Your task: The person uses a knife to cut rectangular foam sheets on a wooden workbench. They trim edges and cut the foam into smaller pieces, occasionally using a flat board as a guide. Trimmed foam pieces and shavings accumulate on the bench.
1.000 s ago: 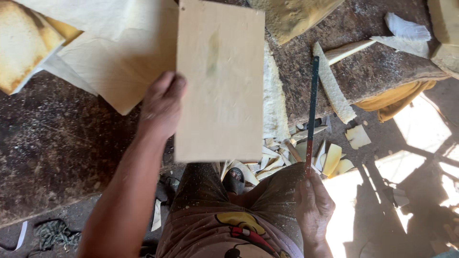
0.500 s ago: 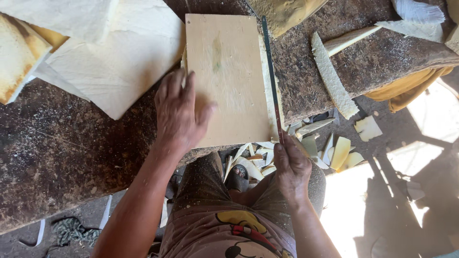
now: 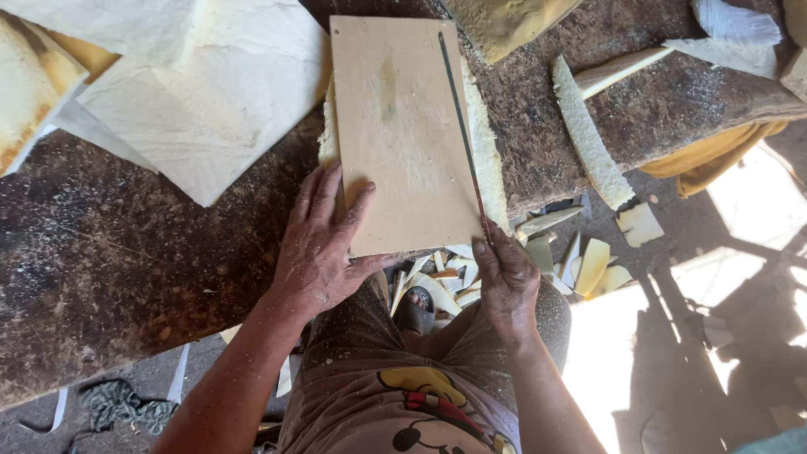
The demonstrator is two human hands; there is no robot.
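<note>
Foam [image 3: 487, 155] lies under a board [image 3: 403, 126] pressed flat by the open left hand [image 3: 324, 248]; right hand [image 3: 504, 282] grips the blade [image 3: 458, 118], trimming its right edge, cut apparently unfinished.

Left hand [image 3: 324, 244] slid to board [image 3: 403, 126] near corner; blade [image 3: 458, 118] shifted onto board.

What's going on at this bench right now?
A person presses a flat wooden board down on a foam slab with the left hand. The right hand holds a thin saw blade, which lies along the board's right side. Foam offcuts litter the floor below the dark workbench.
</note>
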